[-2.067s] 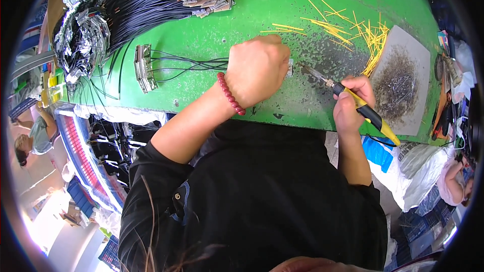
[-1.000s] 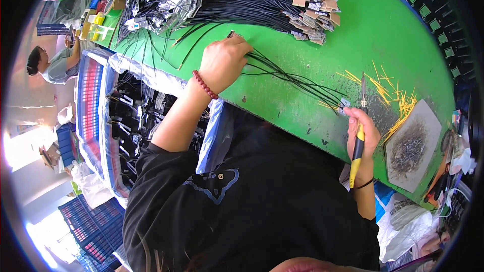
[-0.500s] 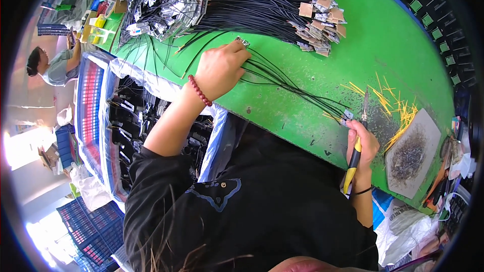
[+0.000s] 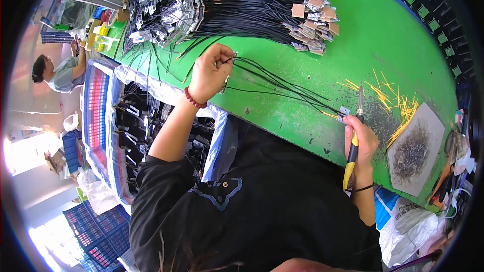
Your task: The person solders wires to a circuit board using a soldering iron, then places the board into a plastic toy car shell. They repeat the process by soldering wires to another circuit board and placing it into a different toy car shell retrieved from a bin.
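Observation:
Near the table's front edge, my left hand [image 4: 207, 76] is closed with fingers pinched on one end of a few thin black cables [image 4: 282, 86]; small metal pieces show at its fingertips. The cables stretch rightward to a small silver connector plate [image 4: 344, 111] by the fingertips of my right hand [image 4: 365, 140]. That hand is wrapped round the yellow and black handle of a soldering iron [image 4: 351, 158], its metal tip pointing away from me. Whether the right fingers also pinch the plate, I cannot tell. Short yellow wire ends lie beside the plate.
Across the green table [image 4: 363, 35] lies a large bundle of black cables [image 4: 247, 12] with metal-ended pieces. Yellow wire scraps [image 4: 403, 113] lie by a soiled grey plate [image 4: 416, 151] at right. A bin of black parts [image 4: 138, 136] stands left. A person [image 4: 58, 73] is farther left.
My left hand has shifted slightly left and down and turned, its fingers now curled upward. The cables between the hands are more spread out. The right hand keeps the soldering iron almost in place.

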{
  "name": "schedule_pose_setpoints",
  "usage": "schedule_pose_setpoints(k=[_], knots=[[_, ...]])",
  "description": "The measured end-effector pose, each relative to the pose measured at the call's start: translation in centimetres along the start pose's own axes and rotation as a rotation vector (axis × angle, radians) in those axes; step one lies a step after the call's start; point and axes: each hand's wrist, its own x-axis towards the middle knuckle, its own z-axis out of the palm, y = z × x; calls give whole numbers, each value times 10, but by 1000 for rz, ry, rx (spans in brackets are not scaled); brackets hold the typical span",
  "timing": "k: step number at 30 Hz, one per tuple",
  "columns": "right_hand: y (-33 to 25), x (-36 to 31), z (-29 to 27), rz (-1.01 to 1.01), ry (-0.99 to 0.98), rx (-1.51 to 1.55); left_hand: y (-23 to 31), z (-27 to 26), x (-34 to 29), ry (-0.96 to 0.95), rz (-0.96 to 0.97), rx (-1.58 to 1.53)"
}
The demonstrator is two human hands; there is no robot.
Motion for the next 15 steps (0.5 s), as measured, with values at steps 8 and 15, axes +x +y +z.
schedule_pose_setpoints(k=[8, 15], knots=[[-1, 2, 2, 3, 11, 6, -25, -35, 7, 156, -311, -979], [-2, 6, 1, -7, 7, 3, -11, -78, 19, 370, -132, -1101]])
